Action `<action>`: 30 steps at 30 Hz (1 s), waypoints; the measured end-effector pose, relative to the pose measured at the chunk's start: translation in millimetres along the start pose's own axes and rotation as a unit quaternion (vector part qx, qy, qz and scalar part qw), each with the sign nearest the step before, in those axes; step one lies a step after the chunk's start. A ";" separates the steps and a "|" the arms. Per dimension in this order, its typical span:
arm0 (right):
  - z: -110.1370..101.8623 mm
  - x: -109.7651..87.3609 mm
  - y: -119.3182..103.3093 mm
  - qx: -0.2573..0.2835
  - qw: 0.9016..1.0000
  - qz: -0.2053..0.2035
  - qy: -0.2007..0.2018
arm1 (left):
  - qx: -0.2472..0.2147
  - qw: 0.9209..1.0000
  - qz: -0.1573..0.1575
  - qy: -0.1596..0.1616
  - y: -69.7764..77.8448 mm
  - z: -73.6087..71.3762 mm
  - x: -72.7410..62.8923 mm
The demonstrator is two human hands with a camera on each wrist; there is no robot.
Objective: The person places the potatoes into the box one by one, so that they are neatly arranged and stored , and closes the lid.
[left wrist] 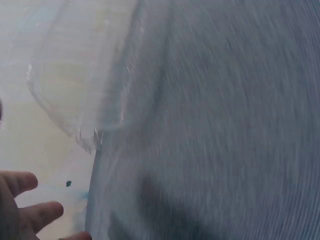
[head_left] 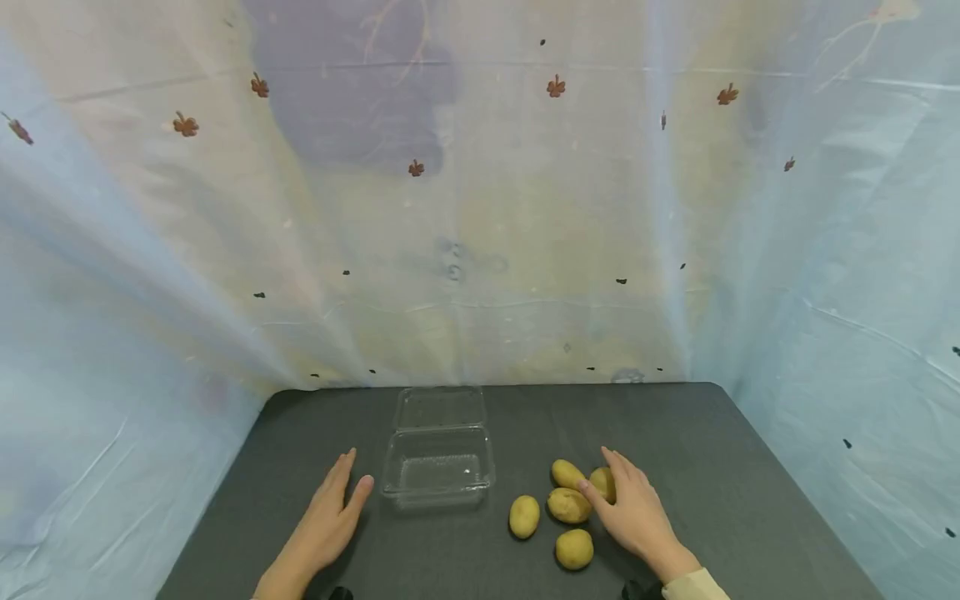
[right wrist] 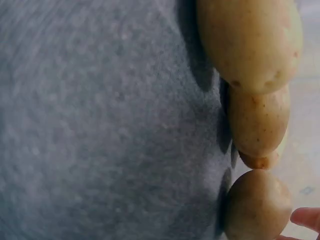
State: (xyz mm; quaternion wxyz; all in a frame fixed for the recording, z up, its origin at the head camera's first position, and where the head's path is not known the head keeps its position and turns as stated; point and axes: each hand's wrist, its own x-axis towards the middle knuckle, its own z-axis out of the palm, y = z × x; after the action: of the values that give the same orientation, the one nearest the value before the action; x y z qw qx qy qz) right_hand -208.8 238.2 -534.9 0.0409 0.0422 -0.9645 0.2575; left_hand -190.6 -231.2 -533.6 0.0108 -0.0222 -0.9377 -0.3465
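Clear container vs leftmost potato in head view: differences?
Look: the container is see-through; the leftmost potato is opaque yellow-brown.
Size: the container is larger, the potato smaller.
Shape: the container is boxy with its lid open, the potato oval.
Both rest on the dark table.

The table [head_left: 720, 508] is viewed from the head, downward toward its far corners; from close by, the clear container [head_left: 438, 477] is caught again by the left wrist camera (turned sideways), the potatoes [right wrist: 250, 45] by the right.

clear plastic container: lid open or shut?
Open. In the head view, its lid is folded back beyond the base, leaving the base uncovered.
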 end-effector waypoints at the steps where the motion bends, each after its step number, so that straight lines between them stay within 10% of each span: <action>1: 0.4 0.4 1.3 0.020 1.000 0.007 -0.003 | -0.029 1.000 0.004 0.002 1.8 0.9 0.0; 5: 1.3 0.6 6.7 0.084 0.996 0.034 -0.011 | -0.142 0.990 0.003 0.008 11.1 9.3 0.2; 13: 5.9 1.9 20.8 0.158 0.986 0.056 -0.016 | -0.326 0.945 -0.019 0.023 22.2 40.6 2.3; 30: 19.8 -3.5 32.7 0.218 0.970 0.107 0.004 | -0.324 0.946 -0.015 0.002 9.0 59.6 -12.2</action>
State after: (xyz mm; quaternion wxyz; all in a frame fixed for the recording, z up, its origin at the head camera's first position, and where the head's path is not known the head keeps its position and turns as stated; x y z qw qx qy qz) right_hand -209.8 256.8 -568.5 0.0071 -0.0547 -0.8839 0.4644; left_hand -178.2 -186.1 -573.5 0.0000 -0.0093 -0.7751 -0.6317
